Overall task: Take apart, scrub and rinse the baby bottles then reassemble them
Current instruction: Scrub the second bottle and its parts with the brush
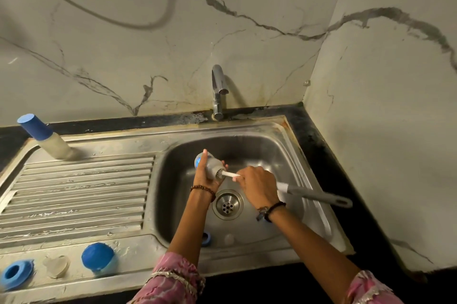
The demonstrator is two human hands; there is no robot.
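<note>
Over the sink basin (284, 152) my left hand (206, 178) grips a clear baby bottle (212, 164) lying on its side, its mouth turned right. My right hand (258, 183) holds the bottle brush (314, 196) by its white shaft; the brush head is inside the bottle mouth and the grey handle sticks out to the right. A second bottle with a blue cap (43, 136) stands on the back left of the drainboard. On the front rim lie a blue screw ring (14, 275), a clear teat (56, 265) and a blue cap (99, 259).
The chrome tap (218, 90) stands behind the basin, with no water seen running. The drain (227, 204) sits under my hands. A blue ring (206, 239) lies at the basin's front, partly hidden by my left arm. The ribbed drainboard (74, 194) is to the left.
</note>
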